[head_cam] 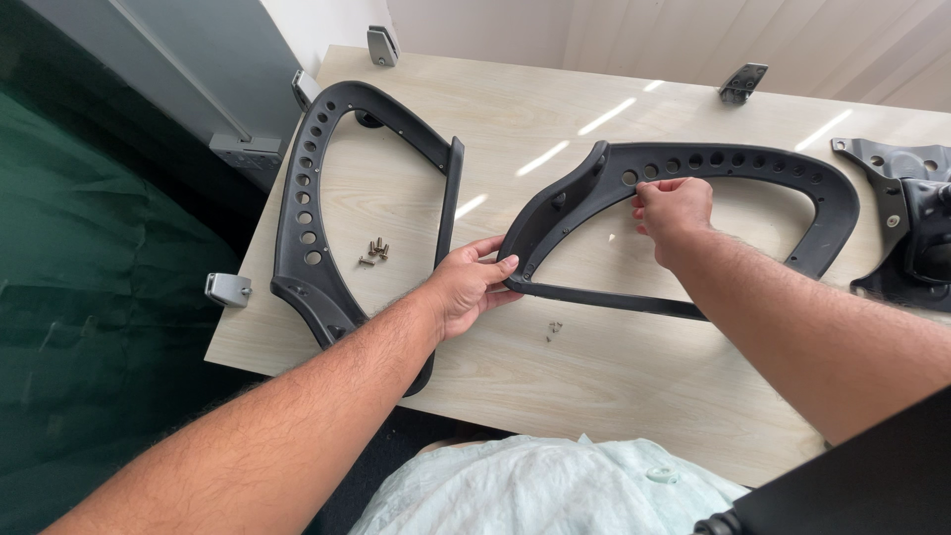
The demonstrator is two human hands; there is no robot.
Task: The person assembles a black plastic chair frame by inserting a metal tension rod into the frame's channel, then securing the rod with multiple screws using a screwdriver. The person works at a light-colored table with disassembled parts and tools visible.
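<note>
Left hand [474, 287] gripping lower corner of right black frame [822, 188], fingers [500, 266] curled narrow around its edge. Right hand [674, 210] pinching upper perforated rail of same frame, fingers [649, 190] closed on it. Frame flat on pale wood bench [594, 376], mid-right. Second black frame [302, 213] lying apart at left, small screws [376, 251] inside its loop. More screws [553, 328] near front edge. Black metal bracket [916, 228] at far right.

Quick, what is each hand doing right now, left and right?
Left hand: closed on the lower corner of the right armrest frame.
Right hand: fingertips pinching the same frame's upper bar.
</note>
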